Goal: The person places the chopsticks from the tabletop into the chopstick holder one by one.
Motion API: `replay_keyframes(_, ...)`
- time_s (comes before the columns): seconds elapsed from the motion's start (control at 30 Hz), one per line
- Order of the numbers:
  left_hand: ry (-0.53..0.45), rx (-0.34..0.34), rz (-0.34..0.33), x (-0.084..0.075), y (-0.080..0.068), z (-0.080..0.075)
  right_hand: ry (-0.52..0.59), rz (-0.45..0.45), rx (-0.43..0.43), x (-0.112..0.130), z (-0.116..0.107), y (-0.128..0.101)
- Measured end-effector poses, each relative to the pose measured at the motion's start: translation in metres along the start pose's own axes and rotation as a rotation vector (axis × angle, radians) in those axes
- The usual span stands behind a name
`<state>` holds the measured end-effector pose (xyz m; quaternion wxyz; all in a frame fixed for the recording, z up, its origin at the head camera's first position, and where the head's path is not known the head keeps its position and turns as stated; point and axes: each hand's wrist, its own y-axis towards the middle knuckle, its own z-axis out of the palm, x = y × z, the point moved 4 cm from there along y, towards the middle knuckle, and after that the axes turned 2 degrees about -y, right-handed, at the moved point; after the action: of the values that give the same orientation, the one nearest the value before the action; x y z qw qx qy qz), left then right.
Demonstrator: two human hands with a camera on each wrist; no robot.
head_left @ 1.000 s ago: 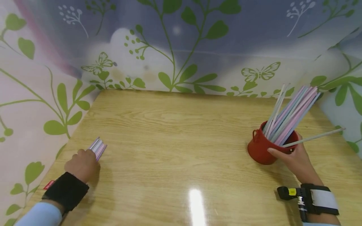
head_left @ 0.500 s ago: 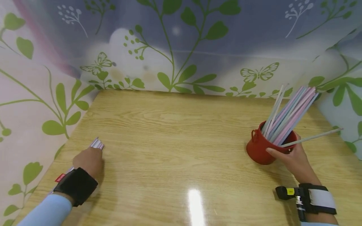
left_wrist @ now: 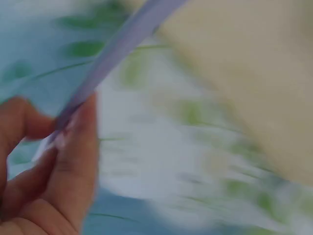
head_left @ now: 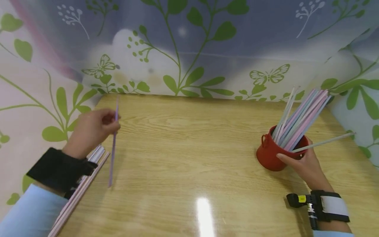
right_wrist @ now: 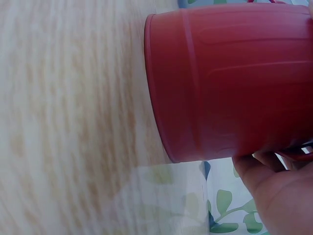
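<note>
My left hand [head_left: 93, 131] pinches a purple straw [head_left: 113, 151] between thumb and fingers, above the left side of the table. In the left wrist view the purple straw [left_wrist: 117, 46] slants up from the fingertips. Below the left forearm lies a bundle of pale pink and white straws [head_left: 80, 197], partly hidden by the wrist and sleeve. My right hand [head_left: 309, 168] grips a small red metal bucket [head_left: 272, 158] at its near right side, thumb near the rim. Many pastel straws [head_left: 302, 121] stand leaning in the bucket, and one pale straw [head_left: 328, 142] juts out right over its rim.
The wooden table [head_left: 189, 148] meets patterned cloth walls [head_left: 183, 52] at the back and both sides. A black strap [head_left: 56, 171] wraps the left wrist. A small black camera [head_left: 296, 199] sticks out from the right wrist strap.
My left hand has lifted from the bundle and moved up and away, now carrying one purple straw. The bundle stays on the table. The right hand and the bucket have hardly moved.
</note>
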<state>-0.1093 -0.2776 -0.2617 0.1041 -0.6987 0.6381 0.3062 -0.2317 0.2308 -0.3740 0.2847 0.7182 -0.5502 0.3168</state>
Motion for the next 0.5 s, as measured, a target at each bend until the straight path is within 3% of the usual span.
replay_keyframes(0.03, -0.11, -0.064, 0.045, -0.023, 0.011, -0.008, 0.0, 0.0, 0.0, 0.0, 0.0, 0.0)
replay_keyframes(0.13, -0.601, -0.227, 0.227, -0.099, 0.045, -0.021, -0.002, 0.003, -0.012, -0.002, -0.004, 0.0)
replay_keyframes(0.2, -0.885, -0.29, 0.401, -0.151, 0.063, -0.02, 0.003, -0.001, -0.027, -0.003, -0.005, 0.001)
replay_keyframes(0.27, -1.079, -0.302, 0.577, -0.199, 0.074, -0.009, 0.021, -0.001, -0.026, -0.003, -0.005, 0.002)
replay_keyframes(0.3, -1.114, -0.301, 0.636, -0.22, 0.077, 0.001, 0.031, -0.004, -0.021, -0.003, -0.004, 0.003)
replay_keyframes(0.37, -1.114, -0.262, 0.679, -0.255, 0.078, 0.025, 0.032, -0.011, -0.013, -0.003, -0.003, 0.003)
replay_keyframes(0.43, -1.062, -0.203, 0.65, -0.28, 0.078, 0.057, 0.051, -0.003, 0.002, -0.001, -0.002, 0.002)
replay_keyframes(0.5, -0.98, -0.129, 0.598, -0.294, 0.075, 0.092, 0.053, 0.001, -0.001, 0.0, -0.001, 0.001)
